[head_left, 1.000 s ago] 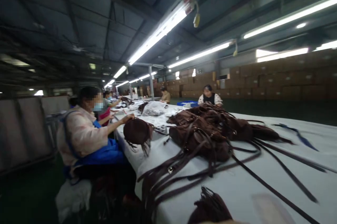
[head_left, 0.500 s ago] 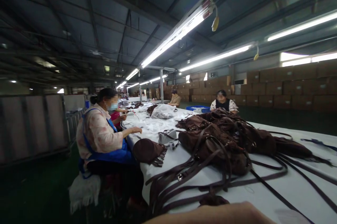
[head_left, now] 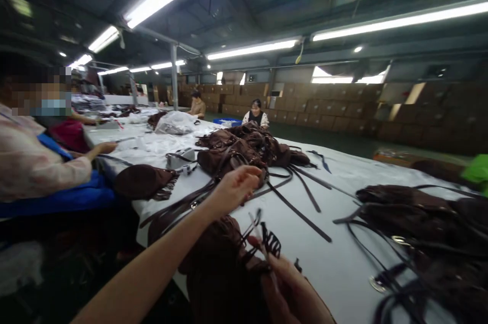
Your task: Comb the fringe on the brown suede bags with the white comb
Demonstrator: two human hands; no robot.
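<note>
My left hand reaches over the near edge of a pile of dark brown bags, its fingers bent and blurred; whether they grip anything is unclear. Lower down, my right hand is closed round a thin pale tool, perhaps scissors, beside dark fringe strips. Directly below both hands, a brown bag lies at the table's near edge, partly in shadow. Brown straps trail from the pile across the white table.
More brown bags with metal rings lie at right. A round-ended fringed bag and a grey item are at left. A masked person sits close on the left; others sit farther back. A blue bin stands beyond the pile.
The view has swung right, bringing the right-hand bags into sight. Both my hands now show over the table, where only part of an arm showed at the bottom edge.
</note>
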